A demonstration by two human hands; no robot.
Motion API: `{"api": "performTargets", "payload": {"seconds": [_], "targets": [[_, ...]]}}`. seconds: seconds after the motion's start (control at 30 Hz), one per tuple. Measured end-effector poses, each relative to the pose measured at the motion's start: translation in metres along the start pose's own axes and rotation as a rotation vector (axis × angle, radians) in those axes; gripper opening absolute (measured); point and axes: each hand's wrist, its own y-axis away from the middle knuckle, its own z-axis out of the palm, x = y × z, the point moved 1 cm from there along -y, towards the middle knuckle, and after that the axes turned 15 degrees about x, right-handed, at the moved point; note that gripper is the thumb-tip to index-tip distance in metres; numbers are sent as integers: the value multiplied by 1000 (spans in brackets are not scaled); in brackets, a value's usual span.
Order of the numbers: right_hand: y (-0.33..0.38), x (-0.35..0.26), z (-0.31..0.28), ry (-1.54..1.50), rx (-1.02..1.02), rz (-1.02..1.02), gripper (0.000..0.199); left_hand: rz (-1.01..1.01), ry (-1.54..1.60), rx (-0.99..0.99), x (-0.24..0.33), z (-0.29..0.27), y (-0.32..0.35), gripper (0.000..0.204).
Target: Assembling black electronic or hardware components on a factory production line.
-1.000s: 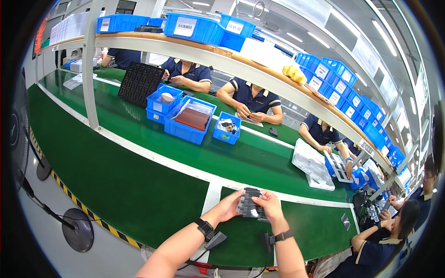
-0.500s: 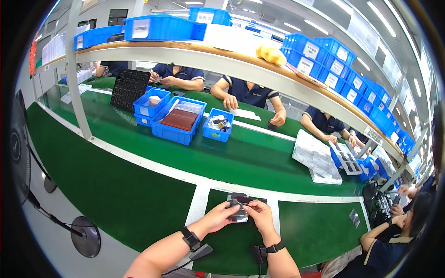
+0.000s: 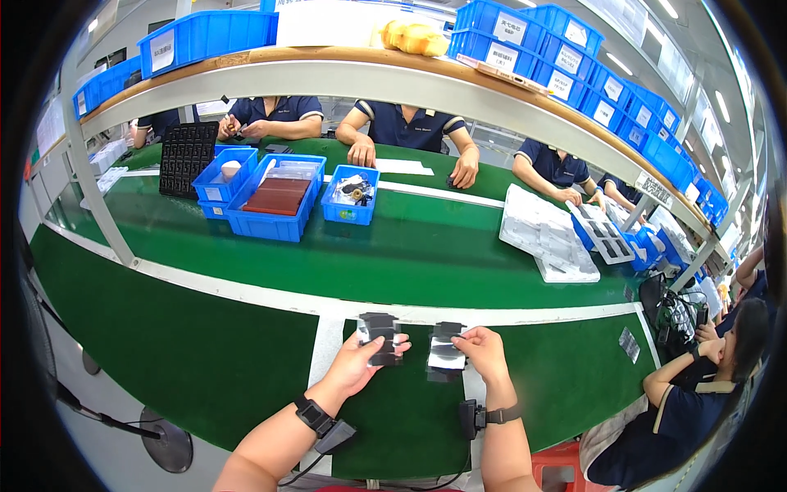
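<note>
My left hand [image 3: 351,367] is closed on a flat black-and-grey sheet piece [image 3: 379,326], thumb across its face and fingers behind it. A little to the right, my right hand [image 3: 485,354] pinches the right edge of a second thin sheet piece [image 3: 445,354], with dark ends and a shiny silvery middle. The two pieces are apart, both above the green tabletop [image 3: 385,426]. Their exact kind cannot be made out. Each of my wrists wears a black strap with a small dark device and a cable.
Across the bench stand a blue bin with brown-red sheets [image 3: 275,198], a blue bin of small parts [image 3: 349,195] and white foam trays [image 3: 545,234]. A shelf with blue bins [image 3: 566,61] spans above. Co-workers sit opposite; another person [image 3: 697,410] sits at right. A small silvery sheet [image 3: 629,344] lies nearby.
My hands were together on dark, shiny sheet material; now they are apart, each with a piece. The left hand has shifted left and the right hand slightly right. The whole view has turned somewhat.
</note>
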Motion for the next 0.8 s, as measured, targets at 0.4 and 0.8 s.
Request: {"api": "performTargets", "payload": {"seconds": [0.4,0.8], "targets": [[20,-17,6,516,223,-369,36,110,-68,0,-12,-1,2,24],[40,-21,48,-403,-356,138,15,-60,-57,-27,-20,-3,1,18]]}}
